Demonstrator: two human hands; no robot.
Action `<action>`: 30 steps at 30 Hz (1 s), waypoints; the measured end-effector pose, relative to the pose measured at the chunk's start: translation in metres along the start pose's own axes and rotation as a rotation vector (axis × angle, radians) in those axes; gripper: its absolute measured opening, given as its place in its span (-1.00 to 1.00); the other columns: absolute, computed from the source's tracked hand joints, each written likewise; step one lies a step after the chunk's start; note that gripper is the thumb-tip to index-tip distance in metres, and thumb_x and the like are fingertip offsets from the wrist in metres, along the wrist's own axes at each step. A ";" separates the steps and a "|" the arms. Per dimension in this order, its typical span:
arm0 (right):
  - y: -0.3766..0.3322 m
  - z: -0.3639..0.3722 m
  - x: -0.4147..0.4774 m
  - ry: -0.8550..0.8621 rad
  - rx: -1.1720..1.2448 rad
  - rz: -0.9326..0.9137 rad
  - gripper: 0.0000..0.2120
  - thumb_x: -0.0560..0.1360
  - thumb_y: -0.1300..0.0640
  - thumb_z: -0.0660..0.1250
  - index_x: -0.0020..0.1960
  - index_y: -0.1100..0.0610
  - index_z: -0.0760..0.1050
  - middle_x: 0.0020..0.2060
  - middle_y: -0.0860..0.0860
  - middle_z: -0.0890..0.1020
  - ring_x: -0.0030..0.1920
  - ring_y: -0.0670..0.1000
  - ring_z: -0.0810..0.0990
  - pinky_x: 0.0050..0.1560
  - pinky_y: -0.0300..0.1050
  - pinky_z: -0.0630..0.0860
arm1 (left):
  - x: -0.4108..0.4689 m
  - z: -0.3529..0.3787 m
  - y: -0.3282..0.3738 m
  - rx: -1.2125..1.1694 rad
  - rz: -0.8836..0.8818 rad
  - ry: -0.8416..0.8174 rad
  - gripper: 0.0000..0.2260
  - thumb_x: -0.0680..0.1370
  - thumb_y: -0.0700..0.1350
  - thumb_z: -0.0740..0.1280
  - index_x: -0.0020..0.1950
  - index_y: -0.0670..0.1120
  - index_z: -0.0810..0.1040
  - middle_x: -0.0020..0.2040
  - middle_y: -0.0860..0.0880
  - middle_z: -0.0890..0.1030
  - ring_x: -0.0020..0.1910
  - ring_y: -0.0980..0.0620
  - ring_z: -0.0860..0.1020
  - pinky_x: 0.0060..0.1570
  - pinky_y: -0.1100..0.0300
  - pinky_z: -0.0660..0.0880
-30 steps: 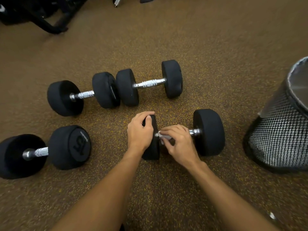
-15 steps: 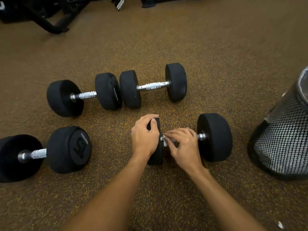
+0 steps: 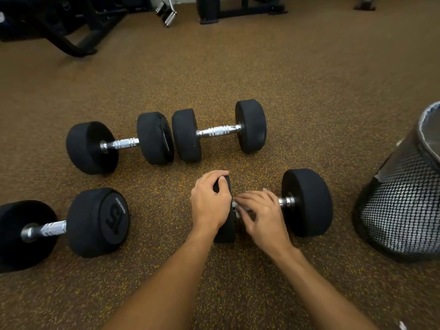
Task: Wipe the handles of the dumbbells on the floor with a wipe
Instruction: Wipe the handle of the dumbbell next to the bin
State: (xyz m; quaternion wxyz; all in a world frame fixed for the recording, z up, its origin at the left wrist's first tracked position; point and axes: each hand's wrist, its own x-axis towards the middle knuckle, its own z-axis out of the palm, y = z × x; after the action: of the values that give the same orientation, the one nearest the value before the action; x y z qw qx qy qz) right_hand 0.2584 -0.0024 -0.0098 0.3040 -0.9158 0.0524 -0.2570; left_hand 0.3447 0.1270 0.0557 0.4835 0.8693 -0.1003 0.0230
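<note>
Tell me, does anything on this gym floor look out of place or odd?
Only a small white scrap lies loose on the speckled brown floor, just outside the black wire-mesh bin at the right. What it is cannot be told.

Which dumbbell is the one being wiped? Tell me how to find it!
Find the black mesh bin on the right. The dumbbell closest to it, just to its left, is the one. Only it has a left hand gripping one end and a right hand holding a white wipe on its handle.
</note>
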 end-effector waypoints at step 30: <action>0.019 -0.014 -0.002 0.072 0.059 -0.028 -0.78 0.56 0.24 0.52 0.19 0.14 0.73 0.13 -0.04 0.75 0.18 -0.13 0.68 0.53 0.07 0.42 | -0.001 -0.001 0.001 -0.016 -0.005 -0.017 -0.77 0.69 -0.05 0.27 0.23 0.09 0.70 0.22 0.21 0.63 0.28 0.20 0.51 0.44 0.01 0.43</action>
State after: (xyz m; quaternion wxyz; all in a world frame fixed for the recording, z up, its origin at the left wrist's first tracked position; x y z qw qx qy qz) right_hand 0.2503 -0.0249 -0.0122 0.3254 -0.8972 0.0427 -0.2954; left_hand 0.3439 0.1275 0.0576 0.4895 0.8659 -0.1025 0.0135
